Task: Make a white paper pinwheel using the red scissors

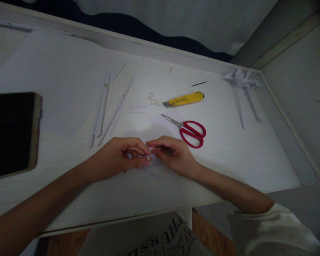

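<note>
My left hand (129, 155) and my right hand (174, 153) meet over the near middle of the table. Both are closed in a pinch on a small piece of white paper (150, 156), mostly hidden by the fingers. Just beyond my right hand lies a pair of scissors (193, 133) with red handles, its blades pointing away to the left. Behind it rests a yellow utility knife (186, 99) with a short length of blade out. A flat piece of paper (165, 121) lies between the hands and the scissors.
Several rolled paper sticks (102, 106) lie left of centre. A phone (12, 135) sits at the left edge, with large paper sheets (56, 78) behind it. Folded paper flowers (242, 80) with stems lie at the far right. A thin black rod (199, 84) lies behind the knife.
</note>
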`<state>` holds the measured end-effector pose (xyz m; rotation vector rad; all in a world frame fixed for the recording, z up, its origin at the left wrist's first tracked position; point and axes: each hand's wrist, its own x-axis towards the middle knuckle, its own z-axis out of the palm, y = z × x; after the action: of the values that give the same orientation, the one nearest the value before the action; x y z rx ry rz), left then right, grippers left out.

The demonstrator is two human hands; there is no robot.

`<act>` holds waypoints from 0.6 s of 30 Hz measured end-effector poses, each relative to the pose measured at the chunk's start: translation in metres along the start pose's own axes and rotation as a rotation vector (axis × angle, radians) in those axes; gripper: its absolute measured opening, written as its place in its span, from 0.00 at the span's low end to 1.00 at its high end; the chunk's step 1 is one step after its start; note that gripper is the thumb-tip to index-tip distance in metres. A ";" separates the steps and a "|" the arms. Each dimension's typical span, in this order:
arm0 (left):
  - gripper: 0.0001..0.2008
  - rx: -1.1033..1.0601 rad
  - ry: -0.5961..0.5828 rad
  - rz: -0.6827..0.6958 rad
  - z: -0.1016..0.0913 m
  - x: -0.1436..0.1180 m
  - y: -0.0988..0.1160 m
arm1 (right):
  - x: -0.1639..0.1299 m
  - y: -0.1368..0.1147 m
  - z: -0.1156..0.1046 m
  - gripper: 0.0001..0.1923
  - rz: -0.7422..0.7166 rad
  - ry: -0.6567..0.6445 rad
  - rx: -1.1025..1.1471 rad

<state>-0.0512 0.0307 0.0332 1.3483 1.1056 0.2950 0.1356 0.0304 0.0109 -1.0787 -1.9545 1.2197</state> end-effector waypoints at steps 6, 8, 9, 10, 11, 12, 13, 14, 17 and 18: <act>0.12 0.036 0.012 -0.004 0.001 0.000 0.000 | 0.000 0.000 0.000 0.10 0.001 -0.014 0.013; 0.12 0.045 0.013 -0.001 0.001 0.000 0.000 | 0.000 0.000 0.000 0.10 0.011 -0.017 0.002; 0.12 0.049 0.011 0.001 0.001 0.000 -0.001 | 0.000 -0.001 0.000 0.09 0.014 -0.017 -0.003; 0.12 0.054 0.010 0.006 0.001 0.000 -0.001 | 0.000 -0.001 0.000 0.09 0.019 -0.018 -0.007; 0.12 0.060 0.011 0.012 0.001 0.000 -0.001 | 0.001 -0.001 0.000 0.09 0.022 -0.017 -0.009; 0.12 0.069 0.015 0.020 0.001 0.000 -0.001 | 0.001 -0.001 0.000 0.09 0.024 -0.017 -0.010; 0.12 0.079 0.021 0.030 0.001 0.000 -0.002 | 0.001 -0.001 0.000 0.08 0.025 -0.018 -0.011; 0.11 0.090 0.025 0.041 0.001 -0.001 -0.002 | 0.001 -0.001 0.000 0.08 0.027 -0.020 -0.010; 0.10 0.116 0.037 0.072 0.001 -0.001 -0.002 | 0.001 -0.001 0.000 0.08 0.031 -0.033 -0.002; 0.10 0.122 0.037 0.076 0.001 0.000 -0.002 | 0.002 -0.001 0.000 0.08 0.031 -0.039 0.002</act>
<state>-0.0510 0.0290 0.0315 1.5012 1.1192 0.3133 0.1347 0.0315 0.0125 -1.0956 -1.9723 1.2677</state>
